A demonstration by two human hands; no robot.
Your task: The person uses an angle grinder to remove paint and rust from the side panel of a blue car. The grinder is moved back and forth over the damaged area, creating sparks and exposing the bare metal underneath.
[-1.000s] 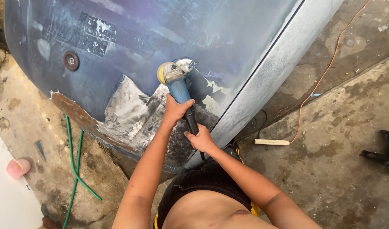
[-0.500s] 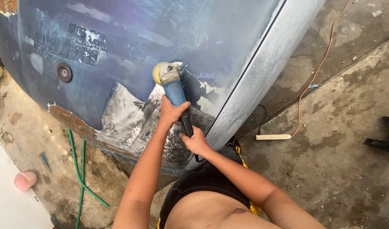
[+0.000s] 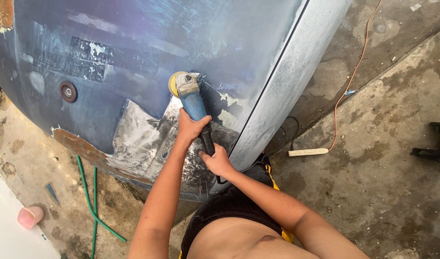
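On the blue car body panel (image 3: pixel 148 43), at about 12 o'clock from my chest, sits the angle grinder (image 3: pixel 192 98), its yellow sanding disc (image 3: pixel 173 82) flat against the paint right at the edge of the bare-metal patch (image 3: pixel 138 139).

My left hand (image 3: pixel 191 127) is clamped around the blue body of the grinder, fingers wrapped full round. My right hand (image 3: pixel 217 160) is closed on the black rear handle, at 5 o'clock from the left one. Both grips tight, no gap showing.

Doing it well, in my judgement: keep the disc nearly flat, light even pressure, sweep along the paint edge rather than dwelling, so the metal does not gouge or heat. Watch the silver trim strip (image 3: pixel 287 86) at 3 o'clock of the disc; it is near and should not get nicked. Keep the cord behind the hands.

Pose: left forearm runs straight up from 7 o'clock, elbow low, wrist in line with the tool. Right arm comes in from 4 o'clock, elbow bent, wrist cocked inward.

Around: round rusty cap (image 3: pixel 68 91) at 9 o'clock of the disc, green hose (image 3: pixel 93 201) on the concrete floor (image 3: pixel 383 192) at 7 o'clock, orange cable (image 3: pixel 349 81) and power strip (image 3: pixel 308 152) at 3 o'clock, pink cup (image 3: pixel 30 217) far at 8 o'clock.
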